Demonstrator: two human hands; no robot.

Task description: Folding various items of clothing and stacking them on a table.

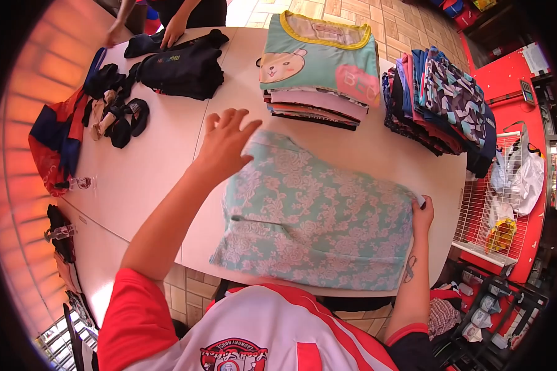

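Note:
A mint-green garment with a pale floral print (315, 218) lies spread on the white table before me, folded over on itself. My right hand (423, 215) pinches its far right corner, where a small dark bit shows at the fingers. Above the garment's upper left edge hovers my left hand (227, 143), fingers apart and nothing in them. Just beyond the garment stands a stack of folded clothes, topped by a teal shirt with a yellow neckline and a bear print (306, 65).
Right of that stack sits a pile of folded patterned clothes (445, 102). Black folded clothes (181, 69) and loose dark small items (116, 111) lie far left, where another person's hand (175, 31) rests. A white wire basket (487, 199) stands beyond the table's right edge.

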